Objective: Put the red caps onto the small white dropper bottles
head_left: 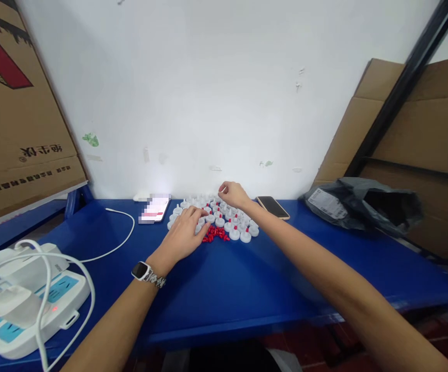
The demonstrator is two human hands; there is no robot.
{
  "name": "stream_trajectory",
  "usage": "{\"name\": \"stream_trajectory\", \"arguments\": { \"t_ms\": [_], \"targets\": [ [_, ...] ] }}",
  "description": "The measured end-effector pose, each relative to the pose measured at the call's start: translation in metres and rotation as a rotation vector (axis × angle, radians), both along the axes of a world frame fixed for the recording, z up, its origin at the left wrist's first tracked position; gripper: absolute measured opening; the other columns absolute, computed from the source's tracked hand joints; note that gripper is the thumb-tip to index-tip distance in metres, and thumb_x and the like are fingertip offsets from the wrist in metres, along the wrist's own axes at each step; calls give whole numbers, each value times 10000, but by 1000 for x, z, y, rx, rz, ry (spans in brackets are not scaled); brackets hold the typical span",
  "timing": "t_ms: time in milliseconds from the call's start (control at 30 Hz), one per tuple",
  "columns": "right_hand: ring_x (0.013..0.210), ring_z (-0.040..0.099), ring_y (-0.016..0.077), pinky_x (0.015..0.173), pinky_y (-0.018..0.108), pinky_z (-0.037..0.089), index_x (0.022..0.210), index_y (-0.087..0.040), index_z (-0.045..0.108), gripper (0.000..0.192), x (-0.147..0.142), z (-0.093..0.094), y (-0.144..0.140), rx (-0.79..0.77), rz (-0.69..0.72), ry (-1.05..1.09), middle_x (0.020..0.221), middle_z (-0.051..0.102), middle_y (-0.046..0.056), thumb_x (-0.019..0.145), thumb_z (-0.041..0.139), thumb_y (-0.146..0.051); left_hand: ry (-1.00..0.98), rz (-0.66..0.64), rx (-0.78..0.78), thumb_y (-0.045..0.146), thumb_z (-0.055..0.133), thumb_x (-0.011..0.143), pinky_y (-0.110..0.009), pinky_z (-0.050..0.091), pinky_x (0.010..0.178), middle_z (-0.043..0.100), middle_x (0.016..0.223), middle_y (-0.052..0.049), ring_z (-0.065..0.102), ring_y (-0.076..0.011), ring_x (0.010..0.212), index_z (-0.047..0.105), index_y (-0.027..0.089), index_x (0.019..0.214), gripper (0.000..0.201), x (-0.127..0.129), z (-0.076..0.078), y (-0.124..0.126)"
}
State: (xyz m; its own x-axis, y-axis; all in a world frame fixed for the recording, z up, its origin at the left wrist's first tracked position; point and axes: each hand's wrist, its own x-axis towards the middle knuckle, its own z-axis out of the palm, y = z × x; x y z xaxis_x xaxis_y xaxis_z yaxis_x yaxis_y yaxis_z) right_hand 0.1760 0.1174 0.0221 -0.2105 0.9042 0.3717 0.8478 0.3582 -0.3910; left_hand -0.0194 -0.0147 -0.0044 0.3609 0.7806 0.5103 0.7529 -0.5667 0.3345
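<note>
White nozzle caps (245,236) stand in a dense cluster on the blue table, close to the wall. Several carry small red tips (235,229) on their spouts. A pile of loose red tips (217,234) lies at the cluster's front edge. My left hand (187,231) lies over the left side of the caps, palm down with its fingers stretched out and thumb beside the red pile. At the back of the cluster, my right hand (233,194) is closed in a pinch. A small white sliver shows at its fingertips, too little to name.
A lit phone (155,208) lies left of the caps, a dark-screened phone (272,207) to the right. A white power strip (34,305) with looping cables fills the near left. Farther right rests a grey plastic bag (363,204). Cardboard (26,113) stands at both sides.
</note>
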Motion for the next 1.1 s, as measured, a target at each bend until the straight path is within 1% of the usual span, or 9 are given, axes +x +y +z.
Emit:
{"name": "stream_trajectory", "arguments": {
  "t_ms": [200, 333, 467, 533, 600, 700, 800, 933, 1100],
  "targets": [
    [799, 658, 198, 766, 281, 462, 817, -191, 721, 111, -18, -9, 24, -93, 10, -25, 802, 733, 54, 725, 670, -225, 26, -2, -26, 382, 442, 964, -459, 451, 950, 576, 1129, -82, 546, -267, 1085, 562, 211, 1142, 274, 1, -4, 0],
    [776, 659, 177, 717, 246, 460, 776, -166, 712, 112, -22, -6, 21, -93, 40, 30, 792, 733, 58, 721, 623, -128, 41, 16, -30, 395, 440, 966, -471, 454, 937, 578, 1121, -76, 544, -276, 1094, 560, 223, 1135, 269, -1, -2, 0],
    [744, 650, 132, 680, 212, 460, 883, -159, 687, 147, -11, 5, -15, -29, 97, 140, 841, 733, 38, 799, 568, -176, 5, 22, 37, 374, 453, 962, -474, 444, 972, 547, 1191, -91, 534, -281, 1133, 515, 222, 1218, 304, -1, 2, -2],
    [688, 637, 131, 645, 219, 459, 848, -146, 673, 110, -6, 7, -43, -47, 254, 336, 759, 715, 31, 796, 601, -211, -38, 9, 76, 363, 475, 953, -466, 435, 1002, 504, 1265, -110, 513, -280, 1181, 445, 216, 1306, 384, 1, 3, -4],
    [679, 623, 128, 642, 228, 457, 844, -153, 671, 116, -3, 4, -72, -75, 386, 457, 761, 708, 20, 803, 619, -249, -65, -21, 79, 363, 486, 950, -462, 432, 1016, 481, 1307, -123, 500, -279, 1207, 385, 209, 1358, 447, 3, 3, -6],
    [633, 581, 124, 614, 244, 432, 842, -161, 668, 159, 2, -6, -106, -109, 424, 506, 738, 691, 13, 831, 617, -312, -39, -129, -13, 372, 427, 979, -450, 459, 975, 557, 1199, -105, 554, -260, 1114, 456, 214, 1278, 339, 7, 0, -8],
    [667, 570, 139, 660, 272, 421, 973, -186, 660, 194, 11, -14, -124, -41, 378, 401, 762, 679, 9, 885, 561, -328, -13, -212, -88, 385, 351, 1007, -426, 477, 939, 583, 1088, -86, 578, -238, 1036, 531, 223, 1164, 289, 8, -4, -7],
    [900, 545, 217, 855, 378, 356, 914, -212, 658, 115, 27, -17, -135, 164, 332, -50, 857, 651, 48, 866, 599, -298, -26, -191, -101, 389, 320, 1014, -433, 450, 989, 552, 1133, -91, 547, -235, 1095, 516, 215, 1158, 299, 9, -6, -6],
    [928, 475, 248, 836, 400, 308, 898, -196, 653, 178, 29, -24, -137, 208, 343, -393, 899, 596, 86, 892, 596, -364, 5, -179, -163, 396, 304, 1013, -438, 456, 985, 530, 1143, -84, 535, -231, 1097, 502, 223, 1140, 291, 10, -8, -7]
  ]
}}
